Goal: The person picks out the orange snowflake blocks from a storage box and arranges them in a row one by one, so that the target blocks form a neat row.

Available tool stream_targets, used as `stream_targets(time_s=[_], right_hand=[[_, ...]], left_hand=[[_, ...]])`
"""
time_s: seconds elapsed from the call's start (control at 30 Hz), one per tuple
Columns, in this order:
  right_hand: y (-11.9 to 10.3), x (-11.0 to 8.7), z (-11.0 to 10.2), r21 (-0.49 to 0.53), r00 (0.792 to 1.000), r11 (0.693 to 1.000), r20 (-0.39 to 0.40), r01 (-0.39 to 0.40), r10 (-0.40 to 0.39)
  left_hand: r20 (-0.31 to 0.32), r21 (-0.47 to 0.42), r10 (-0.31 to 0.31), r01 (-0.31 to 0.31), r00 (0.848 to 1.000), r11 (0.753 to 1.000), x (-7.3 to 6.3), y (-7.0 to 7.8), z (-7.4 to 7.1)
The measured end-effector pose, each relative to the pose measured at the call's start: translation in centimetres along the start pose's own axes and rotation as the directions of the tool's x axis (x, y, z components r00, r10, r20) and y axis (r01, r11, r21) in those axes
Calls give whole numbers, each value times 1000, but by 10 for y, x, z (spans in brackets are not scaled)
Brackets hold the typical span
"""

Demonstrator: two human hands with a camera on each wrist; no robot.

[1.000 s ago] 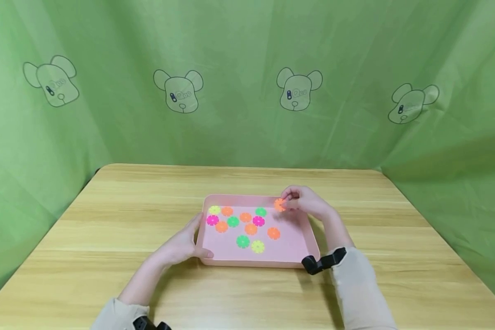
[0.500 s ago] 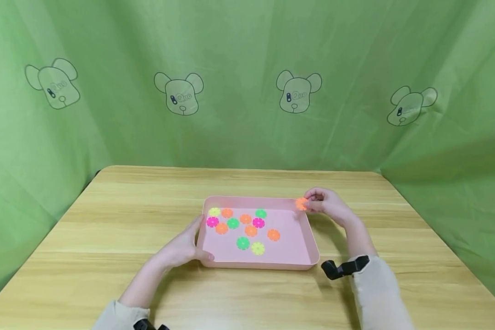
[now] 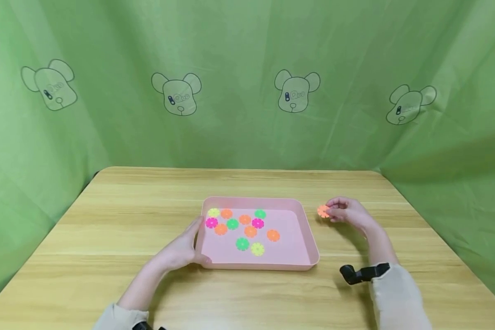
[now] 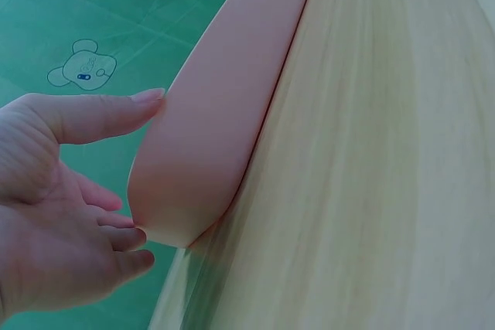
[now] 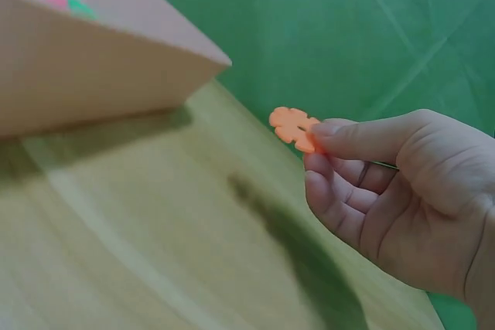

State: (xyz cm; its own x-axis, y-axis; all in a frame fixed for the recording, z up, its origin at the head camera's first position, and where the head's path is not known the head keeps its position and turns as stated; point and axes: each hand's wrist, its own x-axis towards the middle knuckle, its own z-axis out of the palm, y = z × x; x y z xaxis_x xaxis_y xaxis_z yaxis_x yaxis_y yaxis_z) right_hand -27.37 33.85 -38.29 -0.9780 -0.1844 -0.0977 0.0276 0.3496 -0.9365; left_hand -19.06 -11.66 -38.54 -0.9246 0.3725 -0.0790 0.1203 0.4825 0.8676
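Observation:
A shallow pink tray (image 3: pixel 292 238) holds several notched, flower-shaped plastic discs in orange, green, yellow and magenta, among them an orange one (image 3: pixel 273 235) at the right of the group. My left hand (image 3: pixel 180 249) holds the tray's left end, its thumb at the front rim and a finger at the side wall. Off the tray's right side, my right hand (image 3: pixel 351 214) pinches an orange flower disc (image 3: pixel 323 211) between thumb and fingers. In the right wrist view that disc (image 5: pixel 291 126) is raised over the table, its shadow lying below.
The wooden table (image 3: pixel 247 300) carries the tray near its middle. A green curtain (image 3: pixel 239 137) with bear-head outlines hangs behind and at both sides. A black wrist device (image 3: pixel 363 273) sits on the right sleeve.
My right hand has carried the orange flower disc rightward from above the tray's back right corner, over the rim, to above the table. The left hand stays at the tray's left end.

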Motion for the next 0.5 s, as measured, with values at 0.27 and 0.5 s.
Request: stream_targets(time_s=[0.27, 0.5], right_hand=[[14, -3, -4, -79, 997, 995, 48, -62, 66], [15, -4, -4, -107, 987, 990, 127, -86, 100]], left_hand=[[-1, 2, 6, -6, 1000, 1000, -1, 0, 0], [1, 2, 8, -8, 1000, 1000, 0, 0, 0]])
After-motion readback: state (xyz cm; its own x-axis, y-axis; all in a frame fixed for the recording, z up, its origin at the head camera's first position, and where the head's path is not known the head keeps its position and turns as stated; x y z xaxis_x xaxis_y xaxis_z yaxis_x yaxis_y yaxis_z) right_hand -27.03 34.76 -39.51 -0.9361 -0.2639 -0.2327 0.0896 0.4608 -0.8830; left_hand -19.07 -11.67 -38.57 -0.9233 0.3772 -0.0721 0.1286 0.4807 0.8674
